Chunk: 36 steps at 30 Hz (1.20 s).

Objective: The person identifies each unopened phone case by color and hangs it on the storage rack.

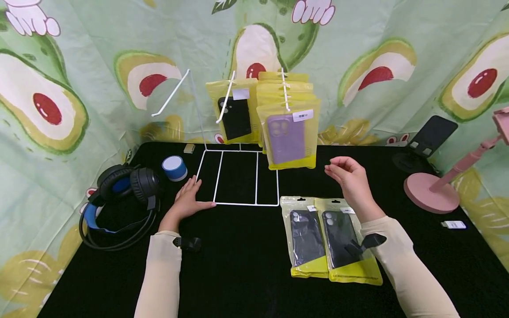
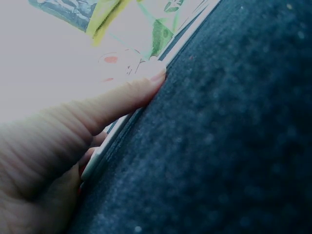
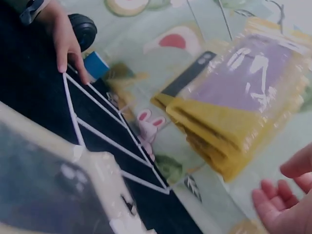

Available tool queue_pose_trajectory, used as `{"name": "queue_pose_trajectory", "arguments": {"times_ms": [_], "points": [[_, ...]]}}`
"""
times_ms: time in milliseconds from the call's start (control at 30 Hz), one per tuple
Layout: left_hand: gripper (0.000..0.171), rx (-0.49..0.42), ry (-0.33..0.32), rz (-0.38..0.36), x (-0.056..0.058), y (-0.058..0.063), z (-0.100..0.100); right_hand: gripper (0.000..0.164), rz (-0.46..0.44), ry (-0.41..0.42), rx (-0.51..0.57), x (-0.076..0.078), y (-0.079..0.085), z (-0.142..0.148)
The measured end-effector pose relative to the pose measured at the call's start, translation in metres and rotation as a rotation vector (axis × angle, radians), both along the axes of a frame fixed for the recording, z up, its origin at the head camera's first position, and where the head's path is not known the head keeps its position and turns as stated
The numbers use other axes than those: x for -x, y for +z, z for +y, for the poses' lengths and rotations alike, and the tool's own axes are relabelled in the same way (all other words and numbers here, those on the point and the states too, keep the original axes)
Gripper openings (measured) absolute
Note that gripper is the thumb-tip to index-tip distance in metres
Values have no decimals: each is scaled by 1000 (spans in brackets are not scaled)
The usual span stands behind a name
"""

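Observation:
My left hand [image 1: 186, 204] rests at the front left corner of a white wire display rack [image 1: 238, 204], fingers spread and thumb [image 2: 131, 95] pressing on the front bar. On the rack's right hook hangs a stack of yellow pouches, the front one a purple phone case in a clear pouch [image 1: 286, 137]. A pouch with a black phone case [image 1: 235, 119] is on the middle hook; the left hook [image 1: 171, 93] is bare. My right hand [image 1: 351, 181] hovers right of the stack, fingers loosely bent and holding nothing. Below it lie two pouched dark phone cases [image 1: 306, 234] [image 1: 339, 238].
Headphones [image 1: 145, 183] and a blue-and-white round container [image 1: 174, 168] are left of the rack. A small box [image 1: 189, 148] lies behind them. At right are a pink stand [image 1: 431, 193], a black phone stand [image 1: 431, 137] and a small white stick [image 1: 454, 225]. A patterned curtain [image 1: 350, 26] hangs behind.

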<state>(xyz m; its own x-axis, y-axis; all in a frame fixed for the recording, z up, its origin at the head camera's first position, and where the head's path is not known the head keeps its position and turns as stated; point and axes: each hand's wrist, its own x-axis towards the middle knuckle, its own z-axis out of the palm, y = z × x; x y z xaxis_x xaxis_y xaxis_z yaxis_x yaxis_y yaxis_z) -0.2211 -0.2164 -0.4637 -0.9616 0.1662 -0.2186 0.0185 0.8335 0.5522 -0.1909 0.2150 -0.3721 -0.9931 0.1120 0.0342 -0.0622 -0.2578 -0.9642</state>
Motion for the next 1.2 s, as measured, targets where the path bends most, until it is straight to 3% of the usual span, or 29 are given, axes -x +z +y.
{"name": "queue_pose_trajectory", "arguments": {"times_ms": [167, 400, 500, 700, 800, 900, 1067, 1200], "points": [[103, -2, -4, 8, -1, 0, 0, 14, -108, 83, -192, -24, -14, 26], [103, -8, -7, 20, -2, -1, -1, 28, -193, 103, -366, -49, -27, 59], [103, -5, -9, 16, -1, -2, 0, 40, -251, 136, -507, -58, -29, 71], [103, 3, -6, 12, 0, -1, -1, 62, -408, 306, -835, -73, -31, 85], [103, 2, -6, 15, -1, -1, -1, 73, -471, 405, -925, -78, -31, 86], [103, 4, -5, 15, -1, -1, -2, 83, -497, 445, -1009, -82, -30, 80], [103, 2, -1, 18, 0, -3, -2, 84, -471, 426, -1182, -84, -33, 63], [104, 3, -1, 15, 1, -3, -2, 78, -450, 436, -1177, -81, -36, 58]]}}
